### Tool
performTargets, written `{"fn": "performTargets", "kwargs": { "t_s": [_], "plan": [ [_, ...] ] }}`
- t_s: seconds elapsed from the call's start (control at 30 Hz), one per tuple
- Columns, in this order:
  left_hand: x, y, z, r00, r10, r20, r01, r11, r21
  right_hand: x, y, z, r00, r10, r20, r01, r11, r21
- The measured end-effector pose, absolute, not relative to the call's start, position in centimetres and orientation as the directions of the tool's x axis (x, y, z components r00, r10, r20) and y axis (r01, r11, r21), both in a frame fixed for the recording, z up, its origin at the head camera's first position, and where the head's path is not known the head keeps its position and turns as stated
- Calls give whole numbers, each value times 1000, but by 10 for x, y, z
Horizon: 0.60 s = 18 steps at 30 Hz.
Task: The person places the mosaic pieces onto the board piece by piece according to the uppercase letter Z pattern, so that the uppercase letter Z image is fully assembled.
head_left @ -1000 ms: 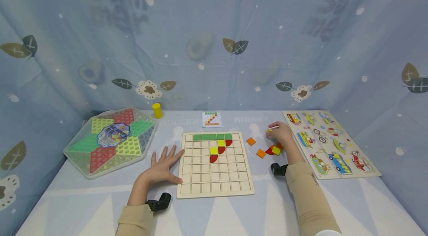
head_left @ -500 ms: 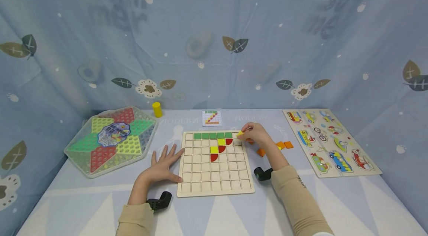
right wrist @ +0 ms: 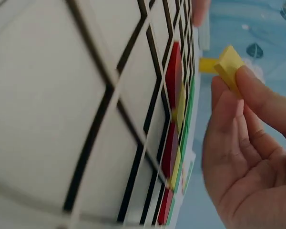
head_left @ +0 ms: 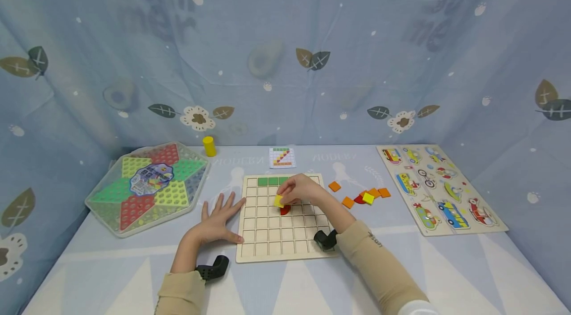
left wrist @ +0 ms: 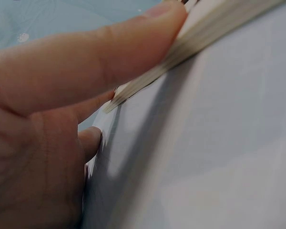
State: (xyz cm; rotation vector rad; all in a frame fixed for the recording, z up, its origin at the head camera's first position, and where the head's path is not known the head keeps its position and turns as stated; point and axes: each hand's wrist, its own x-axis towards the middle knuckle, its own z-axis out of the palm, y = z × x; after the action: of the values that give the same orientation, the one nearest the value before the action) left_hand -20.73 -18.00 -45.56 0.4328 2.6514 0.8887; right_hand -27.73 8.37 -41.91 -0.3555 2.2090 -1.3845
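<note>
My right hand (head_left: 301, 190) pinches a yellow square tile (right wrist: 229, 69) between thumb and fingers, above the wooden grid board (head_left: 285, 235). In the right wrist view, the tile is tilted and apart from the board. Below the hand a red quarter-circle piece (head_left: 285, 210) shows in its cell; other red and yellow pieces are hidden in the head view but visible in the right wrist view. Green tiles (head_left: 267, 182) line the top row. With fingers spread, my left hand (head_left: 214, 225) touches the board's left edge; its thumb (left wrist: 109, 57) rests on the rim.
Loose orange, red and yellow tiles (head_left: 368, 198) lie right of the board. A pattern card (head_left: 282, 158) sits behind it, left of a picture puzzle (head_left: 401, 211). A star-patterned game box (head_left: 147, 191) and yellow cylinder (head_left: 209, 147) stand at left.
From the loose tiles on the right, my right hand has carried the yellow tile leftward to above the board's middle. My left hand stays at the board's edge.
</note>
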Motion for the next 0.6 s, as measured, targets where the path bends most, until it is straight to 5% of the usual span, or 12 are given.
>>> {"fn": "performTargets", "kwargs": {
  "t_s": [0.23, 0.6],
  "plan": [
    [-208, -180, -457, -902, 381, -203, 180, 760, 625, -273, 64, -427, -828, -512, -227, -170, 616, -770],
    [-207, -181, -456, -902, 384, -198, 180, 751, 636, -265, 54, -428, -845, -498, -195, -265, 707, -655]
  ]
}}
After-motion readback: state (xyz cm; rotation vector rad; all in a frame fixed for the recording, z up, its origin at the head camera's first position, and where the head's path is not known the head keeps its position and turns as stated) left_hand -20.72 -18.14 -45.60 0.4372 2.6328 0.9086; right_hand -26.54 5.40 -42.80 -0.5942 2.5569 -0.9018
